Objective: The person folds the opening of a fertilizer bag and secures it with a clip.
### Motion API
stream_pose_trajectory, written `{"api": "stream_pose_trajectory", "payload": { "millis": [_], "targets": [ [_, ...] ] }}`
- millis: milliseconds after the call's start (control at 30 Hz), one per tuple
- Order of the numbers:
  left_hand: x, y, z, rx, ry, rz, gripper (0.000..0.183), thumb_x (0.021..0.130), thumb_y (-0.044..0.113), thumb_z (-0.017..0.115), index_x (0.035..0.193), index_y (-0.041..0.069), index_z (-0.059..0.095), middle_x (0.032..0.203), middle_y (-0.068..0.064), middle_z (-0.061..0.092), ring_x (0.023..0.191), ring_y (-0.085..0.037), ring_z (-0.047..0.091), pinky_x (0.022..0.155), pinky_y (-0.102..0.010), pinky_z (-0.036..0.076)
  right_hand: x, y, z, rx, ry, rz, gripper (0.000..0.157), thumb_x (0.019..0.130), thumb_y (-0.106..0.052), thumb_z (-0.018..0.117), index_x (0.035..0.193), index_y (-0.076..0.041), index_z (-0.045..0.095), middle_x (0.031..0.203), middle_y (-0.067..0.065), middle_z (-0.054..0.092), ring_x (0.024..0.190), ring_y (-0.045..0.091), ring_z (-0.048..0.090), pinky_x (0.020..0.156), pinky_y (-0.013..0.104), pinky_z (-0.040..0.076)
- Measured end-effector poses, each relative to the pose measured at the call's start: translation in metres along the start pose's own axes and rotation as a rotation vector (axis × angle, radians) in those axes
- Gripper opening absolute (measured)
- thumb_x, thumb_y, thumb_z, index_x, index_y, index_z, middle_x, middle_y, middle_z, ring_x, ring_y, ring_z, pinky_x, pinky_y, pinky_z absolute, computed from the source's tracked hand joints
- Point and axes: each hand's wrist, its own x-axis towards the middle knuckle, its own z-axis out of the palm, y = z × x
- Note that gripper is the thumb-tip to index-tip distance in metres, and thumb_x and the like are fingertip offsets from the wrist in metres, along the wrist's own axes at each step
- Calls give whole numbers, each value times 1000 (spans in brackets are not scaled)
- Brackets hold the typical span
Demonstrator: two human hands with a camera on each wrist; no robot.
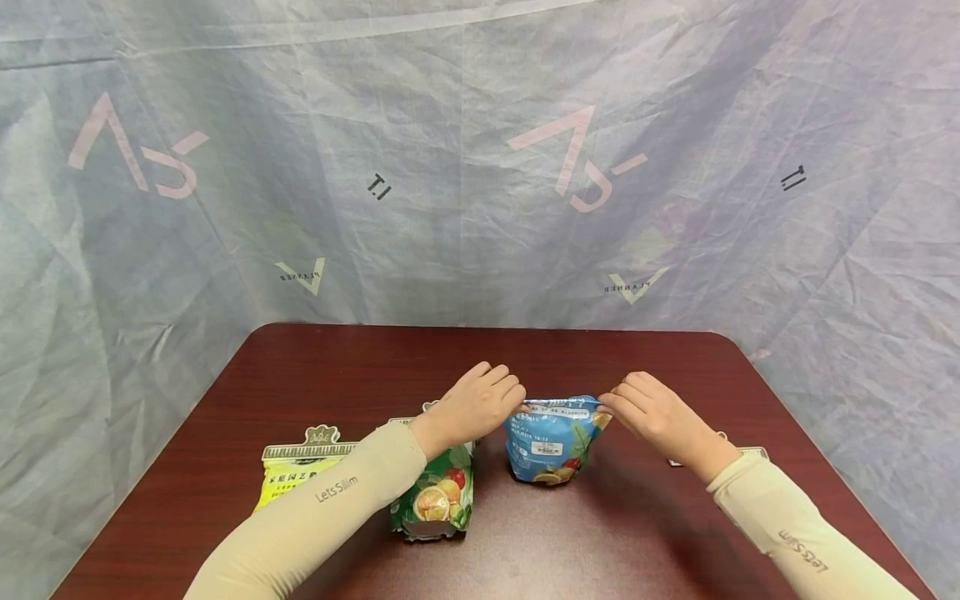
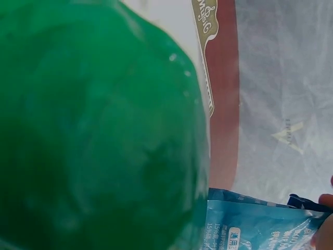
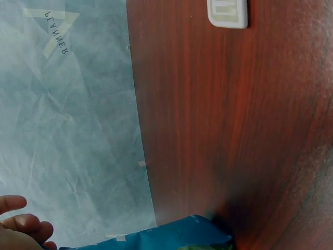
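A blue pouch (image 1: pixel 551 450) with fruit pictures and a white label stands upright on the table between my hands. My left hand (image 1: pixel 483 402) pinches its upper left corner, and my right hand (image 1: pixel 648 410) pinches the upper right corner, with the top edge stretched between them. In the left wrist view, left fingers (image 2: pixel 326 200) grip the top of the blue pouch (image 2: pixel 260 224). The right wrist view has right-hand fingers (image 3: pixel 26 225) by the pouch's blue edge (image 3: pixel 171 234). Under and beside my left forearm stands a green pouch (image 1: pixel 438 500) with fruit printed on it.
A yellow pouch (image 1: pixel 281 479) lies at the left, partly behind my sleeve, below a cream piece with a gold crest (image 1: pixel 322 436). Another pale piece (image 1: pixel 753 453) shows past my right wrist. A grey cloth backdrop (image 1: pixel 465 167) hangs behind the dark red table (image 1: pixel 360 358).
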Motion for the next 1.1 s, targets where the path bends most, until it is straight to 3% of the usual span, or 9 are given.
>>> {"api": "stream_pose_trajectory", "payload": {
  "millis": [433, 667, 800, 1100],
  "targets": [
    [2, -2, -7, 0, 14, 6, 30, 99, 26, 37, 76, 13, 51, 73, 4, 55, 65, -12, 36, 58, -27, 31, -7, 2, 3, 12, -65, 54, 25, 96, -8, 43, 81, -1, 62, 75, 2, 56, 67, 21, 48, 68, 37, 41],
    [-5, -1, 5, -36, 13, 18, 28, 98, 25, 39, 78, 13, 54, 75, 4, 58, 66, -12, 40, 58, -28, 32, -8, 2, 3, -22, -103, 71, 25, 96, -13, 44, 80, -5, 60, 75, 0, 55, 67, 21, 47, 69, 38, 40],
    [-8, 0, 9, -30, -5, 19, 32, 101, 27, 34, 79, 14, 54, 76, 4, 58, 67, -13, 40, 59, -30, 32, -9, 1, 3, -42, -99, 76, 25, 96, -15, 44, 79, -6, 60, 74, -1, 55, 66, 22, 48, 68, 39, 40],
    [-11, -2, 9, -78, -7, 18, 28, 99, 29, 40, 79, 15, 53, 76, 5, 58, 68, -12, 43, 60, -29, 33, -9, 1, 6, -33, -66, 65, 28, 98, -16, 44, 77, -5, 58, 72, 1, 53, 64, 23, 47, 66, 39, 40]
  ]
}}
